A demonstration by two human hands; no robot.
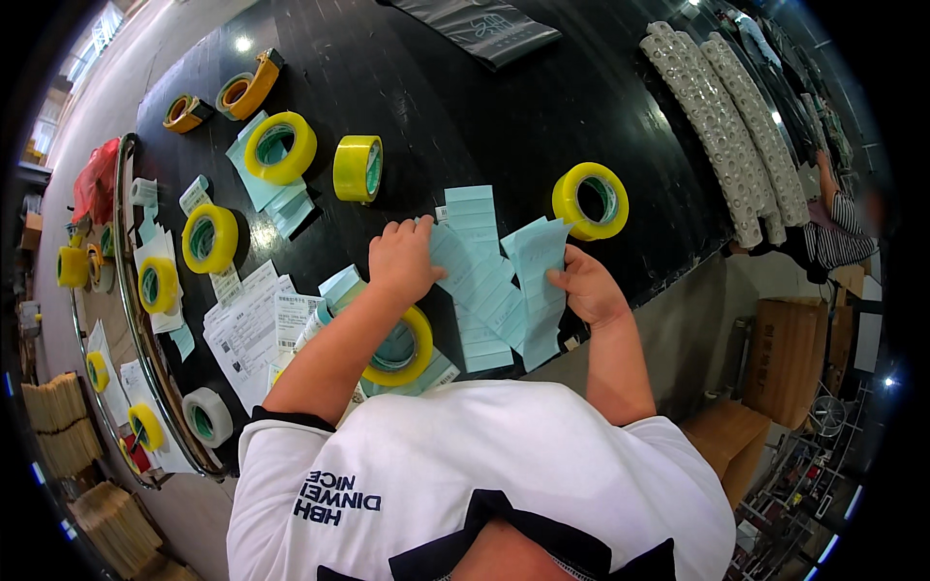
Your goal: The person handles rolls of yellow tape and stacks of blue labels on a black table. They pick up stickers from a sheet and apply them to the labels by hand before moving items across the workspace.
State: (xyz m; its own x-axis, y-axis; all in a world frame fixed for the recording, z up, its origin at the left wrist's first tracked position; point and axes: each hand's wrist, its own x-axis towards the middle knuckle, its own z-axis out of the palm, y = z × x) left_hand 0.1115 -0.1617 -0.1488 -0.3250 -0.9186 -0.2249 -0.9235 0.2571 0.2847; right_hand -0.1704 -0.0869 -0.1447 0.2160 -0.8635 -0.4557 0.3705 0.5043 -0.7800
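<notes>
Paper (484, 276) pinched at nine o'clock by left fingers (423, 229), at three by right fingers (572, 266); tape (565, 198) sat twelve o'clock of right.

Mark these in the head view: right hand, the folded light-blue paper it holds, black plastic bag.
Right hand (595, 293): head view, middle of hand.
Folded light-blue paper (539, 290): head view, middle.
Black plastic bag (482, 35): head view, upper face.
</notes>
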